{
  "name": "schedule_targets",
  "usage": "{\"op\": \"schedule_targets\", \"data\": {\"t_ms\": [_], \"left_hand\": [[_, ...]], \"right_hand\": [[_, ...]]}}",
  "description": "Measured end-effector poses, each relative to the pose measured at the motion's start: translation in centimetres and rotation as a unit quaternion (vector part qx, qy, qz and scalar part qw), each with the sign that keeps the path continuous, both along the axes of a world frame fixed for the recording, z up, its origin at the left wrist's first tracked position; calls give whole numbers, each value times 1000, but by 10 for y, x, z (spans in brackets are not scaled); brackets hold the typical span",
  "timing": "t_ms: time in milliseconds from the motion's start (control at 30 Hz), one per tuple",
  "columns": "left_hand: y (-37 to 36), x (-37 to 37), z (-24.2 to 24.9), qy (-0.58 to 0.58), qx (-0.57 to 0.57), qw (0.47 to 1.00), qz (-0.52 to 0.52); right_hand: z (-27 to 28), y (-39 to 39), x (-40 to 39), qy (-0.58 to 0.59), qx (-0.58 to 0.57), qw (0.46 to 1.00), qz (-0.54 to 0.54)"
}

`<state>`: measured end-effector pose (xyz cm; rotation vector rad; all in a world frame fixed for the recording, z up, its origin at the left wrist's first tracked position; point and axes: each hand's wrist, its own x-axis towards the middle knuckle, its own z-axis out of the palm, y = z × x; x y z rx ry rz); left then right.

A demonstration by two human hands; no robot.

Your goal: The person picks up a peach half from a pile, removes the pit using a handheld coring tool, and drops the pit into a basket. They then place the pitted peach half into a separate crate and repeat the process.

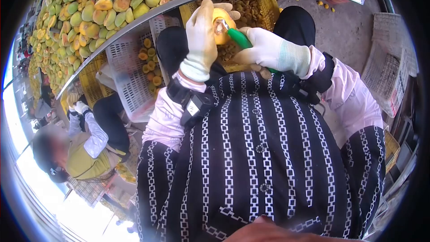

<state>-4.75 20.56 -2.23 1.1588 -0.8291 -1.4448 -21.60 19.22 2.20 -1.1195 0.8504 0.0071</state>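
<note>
My left hand (201,36), in a pale work glove with stained fingers, is closed around a yellow peach half (221,14), its cut face toward my right hand. In my gloved right hand (274,50) is a green-handled pitting tool (240,39). Its metal tip touches the middle of the peach half, at the pit. Part of the tip is hidden in the flesh. Below both hands, between my knees, stands a yellow crate (270,5) holding many brown pits (249,8).
A metal-edged table (179,1) heaped with peaches (96,11) runs across the front. A white plastic basket (130,78) with peach halves (151,62) stands left of my knee. Another person (85,148) sits farther left. Pale crates (387,58) are stacked at right.
</note>
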Motion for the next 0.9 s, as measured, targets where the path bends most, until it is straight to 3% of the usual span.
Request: {"op": "schedule_targets", "data": {"t_ms": [67,133,167,200,267,300,400,433,467,533,600,667,733,800,900], "left_hand": [[-6,9,-4,16,50,998,-38],[-8,15,-4,40,59,986,-152],[-4,12,-4,-19,39,990,-137],[-5,15,-1,-19,42,990,-136],[-8,23,3,-23,121,948,-294],[-7,23,8,-31,141,936,-321],[-14,23,1,-8,187,932,-312],[-15,23,-7,78,218,937,-260],[-14,22,-11,77,217,938,-260],[-7,15,-8,137,53,983,-112],[-1,5,-11,94,-10,993,-64],[11,1,-18,80,9,996,-28],[8,6,-17,37,-1,998,-49],[4,19,-18,200,179,937,-225],[1,19,-20,137,182,942,-244]], "right_hand": [[-4,-3,0,69,-51,996,32],[-3,-4,0,110,-142,979,93],[1,-2,1,143,-153,972,107],[3,-3,1,142,-151,972,108],[4,-4,-1,146,-75,974,158],[8,-4,-3,146,-73,974,158],[12,-6,-5,106,-5,985,139],[3,-8,-8,74,9,992,105],[-1,-9,-9,42,22,996,71],[1,-12,-9,36,12,999,31],[0,-13,-9,9,29,1000,-2],[7,-12,-4,-5,34,999,14],[10,-10,0,92,-20,991,100],[16,-5,-2,79,-34,991,101],[6,-2,-3,69,18,989,132]]}}
